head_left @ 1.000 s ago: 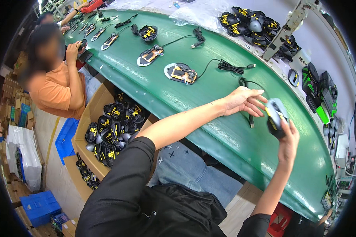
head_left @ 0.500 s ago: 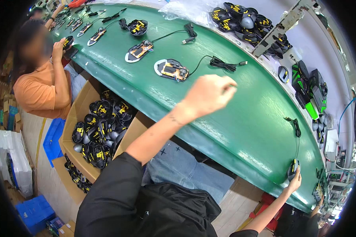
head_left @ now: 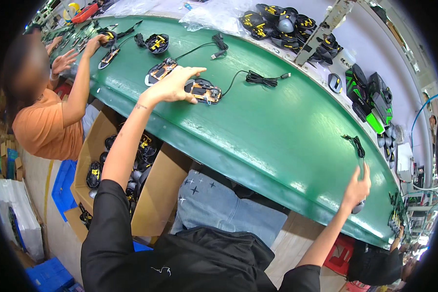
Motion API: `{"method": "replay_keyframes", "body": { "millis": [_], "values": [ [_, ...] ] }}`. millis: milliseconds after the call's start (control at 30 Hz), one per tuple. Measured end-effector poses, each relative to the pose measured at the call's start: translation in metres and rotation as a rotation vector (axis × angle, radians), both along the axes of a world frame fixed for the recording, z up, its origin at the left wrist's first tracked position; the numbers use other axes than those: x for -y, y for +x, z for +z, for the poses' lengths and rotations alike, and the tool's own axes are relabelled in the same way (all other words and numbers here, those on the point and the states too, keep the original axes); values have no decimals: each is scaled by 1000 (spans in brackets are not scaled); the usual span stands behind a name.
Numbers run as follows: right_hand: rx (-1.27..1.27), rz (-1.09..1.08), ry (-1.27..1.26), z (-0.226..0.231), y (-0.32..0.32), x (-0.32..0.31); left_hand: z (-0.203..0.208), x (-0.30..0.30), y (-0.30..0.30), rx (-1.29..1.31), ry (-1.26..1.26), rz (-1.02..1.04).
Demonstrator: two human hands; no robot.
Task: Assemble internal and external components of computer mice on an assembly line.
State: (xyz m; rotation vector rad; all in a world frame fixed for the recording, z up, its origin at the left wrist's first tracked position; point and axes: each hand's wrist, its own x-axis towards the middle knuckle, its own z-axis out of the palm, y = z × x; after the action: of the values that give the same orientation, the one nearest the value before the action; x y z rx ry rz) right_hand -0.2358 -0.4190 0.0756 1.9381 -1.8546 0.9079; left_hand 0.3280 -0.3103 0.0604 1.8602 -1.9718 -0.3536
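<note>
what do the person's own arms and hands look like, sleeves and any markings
The left hand and right hand are ungloved. The left sleeve and right sleeve are black and short, leaving the forearms bare. Small dark markings show near the left wrist, too small to identify.

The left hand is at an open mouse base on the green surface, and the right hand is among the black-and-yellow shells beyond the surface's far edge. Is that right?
Not quite. The right hand is not among those shells: the head view shows it at a mouse near the right end of the green surface. The left hand is at an open mouse base, as stated.
</note>
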Motion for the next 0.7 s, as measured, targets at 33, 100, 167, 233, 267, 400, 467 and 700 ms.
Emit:
{"method": "replay_keyframes", "body": {
  "millis": [33,100,167,233,267,400,467,700],
  "values": [
    [132,123,65,6,33,-4,-2,3,5,61,-57,-25],
    [315,287,231,15,92,-14,9,14,5,9,124,3],
    [412,527,277,13,130,-17,16,24,-5,-54,318,22],
    [480,687,375,14,161,-20,15,28,-25,-40,316,-11],
    [523,731,459,12,174,-21,14,29,-38,-50,292,-28],
    [715,730,1039,7,211,-10,-2,26,-108,-710,326,184],
    [858,714,1113,-8,215,-1,-9,24,-146,-1177,388,175],
    [1109,838,890,-15,187,16,-10,68,-203,-1677,401,41]
  ]
}}
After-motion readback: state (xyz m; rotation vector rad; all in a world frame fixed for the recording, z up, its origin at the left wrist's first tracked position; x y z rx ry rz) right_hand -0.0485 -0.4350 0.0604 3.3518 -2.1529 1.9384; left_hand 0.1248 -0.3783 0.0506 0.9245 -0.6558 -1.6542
